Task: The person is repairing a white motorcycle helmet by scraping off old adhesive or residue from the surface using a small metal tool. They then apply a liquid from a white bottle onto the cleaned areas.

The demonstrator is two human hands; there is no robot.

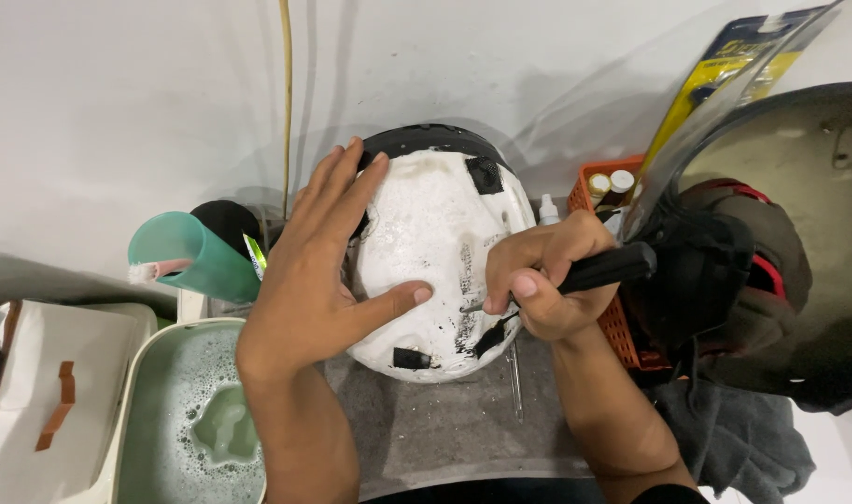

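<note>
A white foam helmet liner (435, 233) with black patches and a black rim lies dome-up on a grey cloth (444, 429). My left hand (318, 271) lies flat on its left side with fingers spread, thumb pressing the front. My right hand (547, 275) grips a black-handled tool (612, 266) whose metal tip touches the liner's lower right surface, next to scraped black residue.
A pale green basin of soapy water (188, 420) sits at lower left, with a teal cup (192, 257) holding a brush above it. An orange basket (612, 322) with small bottles stands to the right. A helmet shell with visor (771, 252) and dark cloth fill the right side.
</note>
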